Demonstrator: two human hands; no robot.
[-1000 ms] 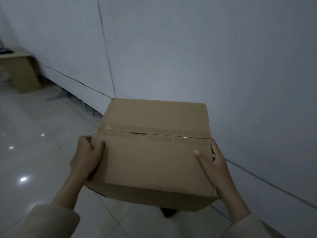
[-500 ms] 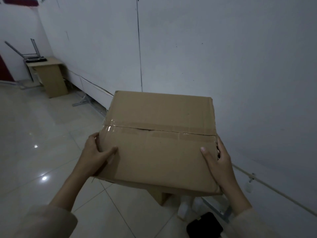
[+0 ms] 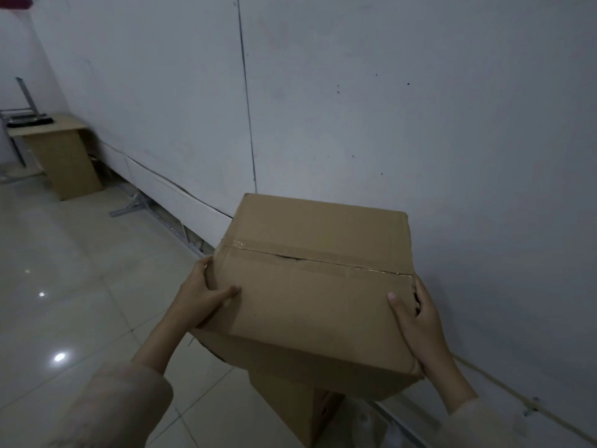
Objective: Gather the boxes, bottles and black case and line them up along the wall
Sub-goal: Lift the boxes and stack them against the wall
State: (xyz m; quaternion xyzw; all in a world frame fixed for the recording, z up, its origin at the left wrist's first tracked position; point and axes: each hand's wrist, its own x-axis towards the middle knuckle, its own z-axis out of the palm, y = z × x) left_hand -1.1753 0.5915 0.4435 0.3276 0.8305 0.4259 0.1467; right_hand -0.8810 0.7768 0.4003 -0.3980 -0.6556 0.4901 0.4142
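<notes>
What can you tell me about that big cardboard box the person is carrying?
The cardboard box is plain brown, its top flaps sealed with clear tape along a slightly split seam. It is held in the air, tilted toward the camera, close to the white wall. The left hand and right hand grip its near corners, thumbs on top. Its right corner looks dented.

I saw a glossy tiled floor (image 3: 74, 286). A smaller cardboard box (image 3: 290, 412) stood on it near the wall at near right; a wooden side table (image 3: 61, 156) and a metal bracket (image 3: 132, 205) sat far left.
</notes>
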